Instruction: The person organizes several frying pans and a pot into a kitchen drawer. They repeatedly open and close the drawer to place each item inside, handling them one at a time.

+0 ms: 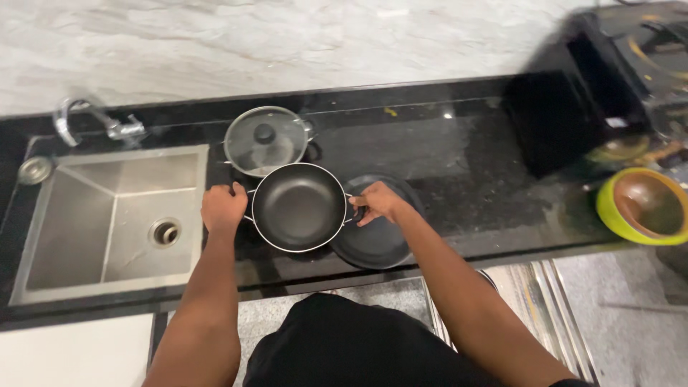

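Note:
A round black two-handled pan (299, 206) is held over the dark counter (459, 165) in front of me. My left hand (223, 206) grips its left handle. On the opposite side my right hand (375, 201) grips the right handle. A flat black griddle pan (380, 240) lies on the counter under and to the right of the held pan. Just behind it stands a metal pot with a glass lid (266, 140) and a black knob.
A steel sink (107, 222) with a tap (86, 118) sits at the left. A green bowl with a brown inside (643, 206) rests at the right, beside a black appliance (609, 79). A metal rack (530, 301) shows below the counter edge.

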